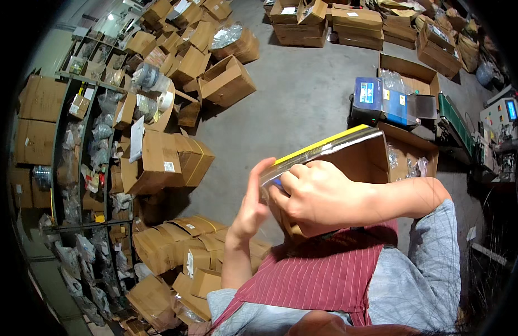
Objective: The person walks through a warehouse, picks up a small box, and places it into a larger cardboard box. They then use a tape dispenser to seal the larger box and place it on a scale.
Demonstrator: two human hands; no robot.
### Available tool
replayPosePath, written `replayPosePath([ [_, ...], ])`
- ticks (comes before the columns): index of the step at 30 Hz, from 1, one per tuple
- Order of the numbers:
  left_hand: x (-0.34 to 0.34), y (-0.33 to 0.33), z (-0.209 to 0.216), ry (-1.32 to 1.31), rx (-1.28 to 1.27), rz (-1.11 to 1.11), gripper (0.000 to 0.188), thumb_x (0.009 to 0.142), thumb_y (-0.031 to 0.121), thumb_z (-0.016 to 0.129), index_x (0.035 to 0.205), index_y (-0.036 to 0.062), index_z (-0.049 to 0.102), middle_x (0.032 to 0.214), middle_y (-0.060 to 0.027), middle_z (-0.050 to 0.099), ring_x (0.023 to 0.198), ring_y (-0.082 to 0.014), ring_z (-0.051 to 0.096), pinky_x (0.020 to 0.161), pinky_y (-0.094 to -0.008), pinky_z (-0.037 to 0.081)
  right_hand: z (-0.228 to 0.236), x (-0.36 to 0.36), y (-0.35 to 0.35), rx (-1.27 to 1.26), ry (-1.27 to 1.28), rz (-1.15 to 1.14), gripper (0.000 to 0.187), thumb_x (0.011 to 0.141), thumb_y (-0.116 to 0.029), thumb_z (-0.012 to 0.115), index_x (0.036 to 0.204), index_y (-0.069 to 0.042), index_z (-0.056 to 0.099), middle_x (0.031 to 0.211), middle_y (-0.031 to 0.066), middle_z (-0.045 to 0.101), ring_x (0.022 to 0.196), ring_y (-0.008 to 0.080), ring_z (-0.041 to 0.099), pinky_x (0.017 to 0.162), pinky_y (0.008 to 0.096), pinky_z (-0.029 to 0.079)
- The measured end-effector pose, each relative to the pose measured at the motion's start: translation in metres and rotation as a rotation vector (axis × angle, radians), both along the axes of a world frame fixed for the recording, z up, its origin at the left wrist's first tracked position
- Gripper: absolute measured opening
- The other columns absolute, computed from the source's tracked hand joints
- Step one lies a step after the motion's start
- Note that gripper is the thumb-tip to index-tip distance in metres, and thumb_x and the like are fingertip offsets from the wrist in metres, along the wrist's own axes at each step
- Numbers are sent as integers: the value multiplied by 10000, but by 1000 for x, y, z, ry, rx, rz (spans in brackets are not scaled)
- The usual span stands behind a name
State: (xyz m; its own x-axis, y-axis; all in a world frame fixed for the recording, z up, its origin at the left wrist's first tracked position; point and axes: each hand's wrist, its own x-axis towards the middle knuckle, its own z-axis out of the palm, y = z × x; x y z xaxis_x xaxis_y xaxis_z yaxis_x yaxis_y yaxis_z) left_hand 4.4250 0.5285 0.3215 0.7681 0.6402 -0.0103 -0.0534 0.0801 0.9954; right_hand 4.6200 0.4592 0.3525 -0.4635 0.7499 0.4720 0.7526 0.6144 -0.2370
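Note:
Held up in front of me is a flat, thin package (326, 143) with a yellow upper edge and a shiny, clear film-like side. It tilts upward to the right. My left hand (250, 210) grips its left end, fingers extended along the edge. My right hand (318, 193) is closed in a fist against its near side. A small bit of blue shows by the right fingers, but what it belongs to is hidden. Beneath the package, a brown cardboard panel (362, 159) is partly covered by my right hand and forearm.
Shelving (60, 131) with bagged goods lines the left side. An open carton (228, 81) and closed cartons (152, 162) stand on the grey floor. To the right are a blue machine (382, 101), a green conveyor (455, 126) and a control panel (502, 115).

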Motion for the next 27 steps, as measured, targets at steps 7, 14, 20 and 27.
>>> replayPosePath([
  [7,-20,9,-17,288,129,140,628,868,174,710,1424,15,466,1046,-29,584,972,-73,554,810,-239,498,-5,8,13,-202,-144,105,412,654,-186,691,1002,31,658,769,153,639,678,283,682,564,374,541],
  [14,-20,19,-27,378,417,91,725,755,125,757,1369,60,376,1034,-130,656,933,-250,650,834,-361,527,-21,9,43,-107,-212,190,475,662,-241,741,1101,-77,668,891,121,650,769,294,671,578,401,544],
  [20,-34,35,-32,248,31,49,717,717,27,677,1380,63,407,1226,-51,547,1115,-147,543,996,-299,429,-23,10,56,-119,-171,232,408,674,-229,727,1062,-115,671,846,104,649,742,287,667,570,398,538],
  [27,-40,35,-53,73,46,85,661,755,228,574,1373,59,412,1251,-64,515,1193,-161,478,1052,-312,353,-30,-14,63,-172,-274,180,594,607,-226,767,1182,-126,658,853,114,634,757,294,667,599,414,548],
])
